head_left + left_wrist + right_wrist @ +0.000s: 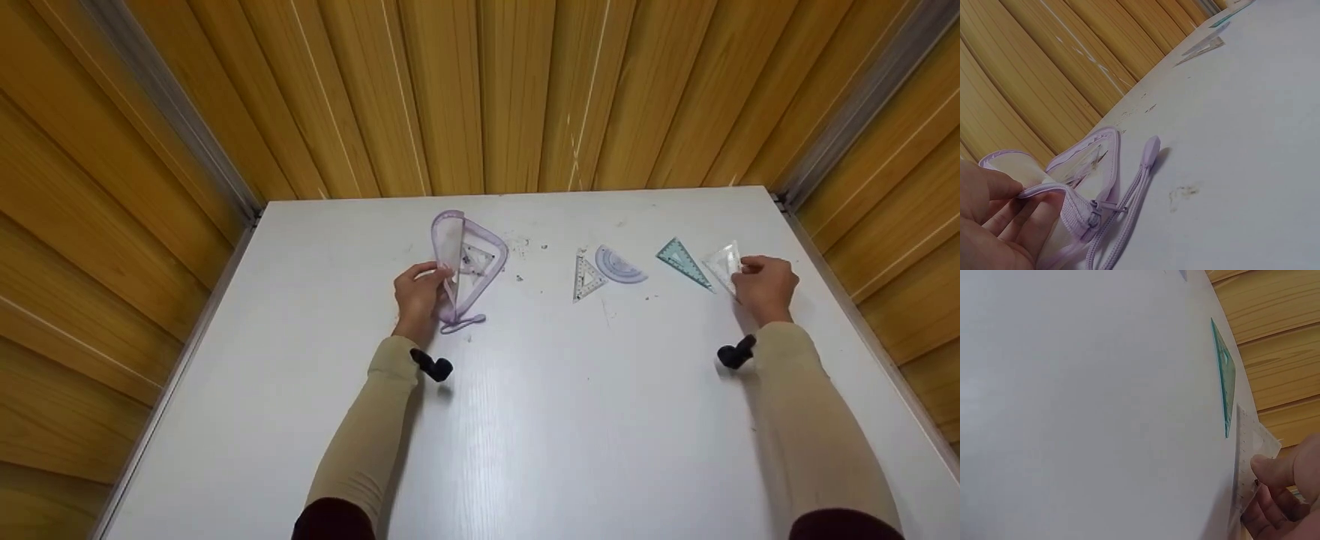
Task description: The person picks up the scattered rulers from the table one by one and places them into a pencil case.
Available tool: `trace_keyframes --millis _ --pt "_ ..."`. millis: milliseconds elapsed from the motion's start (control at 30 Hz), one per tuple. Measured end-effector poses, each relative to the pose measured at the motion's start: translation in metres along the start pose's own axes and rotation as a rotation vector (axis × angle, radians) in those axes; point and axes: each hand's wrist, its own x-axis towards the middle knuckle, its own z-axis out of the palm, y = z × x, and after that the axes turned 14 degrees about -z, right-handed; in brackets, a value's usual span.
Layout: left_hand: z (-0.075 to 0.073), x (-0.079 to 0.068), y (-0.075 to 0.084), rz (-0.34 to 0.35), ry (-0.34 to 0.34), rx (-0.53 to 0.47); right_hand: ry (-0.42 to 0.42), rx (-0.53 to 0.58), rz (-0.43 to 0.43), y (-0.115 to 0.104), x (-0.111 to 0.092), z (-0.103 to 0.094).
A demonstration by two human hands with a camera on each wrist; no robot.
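My left hand (421, 297) pinches the raised flap of a clear zip pouch (493, 289) with lilac edging, holding it spread. Inside the pouch lies a clear set square (475, 259). The lilac zipper cord (1129, 216) trails from the pouch onto the table in the left wrist view. Far to the right, my right hand (768, 289) pinches a clear set square (1247, 461) between thumb and fingers, tilted up at the table. A teal set square (682, 262) lies just left of it.
Between the hands, another clear set square (587, 276) lies beside a lilac protractor (619, 266) on the white table (555, 420). Wooden panel walls (510, 97) rise behind the table and at both sides. Small dark marks dot the tabletop near the pouch.
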Motion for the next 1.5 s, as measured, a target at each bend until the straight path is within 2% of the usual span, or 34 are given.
trace_keyframes --millis 267,400,667,800,1133,1300,1500 --pt "0.000 -0.001 0.000 0.003 -0.014 -0.017 -0.038 0.055 0.010 -0.001 -0.001 -0.010" --pt "0.000 0.000 0.000 0.009 -0.013 -0.019 -0.060 0.088 0.041 0.000 -0.001 -0.013" --pt "0.001 -0.001 0.000 0.010 -0.005 -0.042 -0.054 0.168 0.085 0.001 -0.001 -0.020" --pt "0.001 -0.001 0.000 0.001 -0.001 -0.045 -0.044 0.203 0.065 -0.002 -0.002 -0.023" --pt "0.002 0.000 0.000 -0.011 -0.012 -0.065 0.003 0.213 -0.061 -0.017 -0.003 -0.023" --pt "0.002 0.000 0.000 -0.001 0.012 -0.027 0.022 0.255 -0.083 -0.028 0.000 -0.021" --pt "0.002 -0.001 0.000 -0.022 -0.004 -0.049 0.029 0.289 -0.076 -0.042 0.004 -0.017"
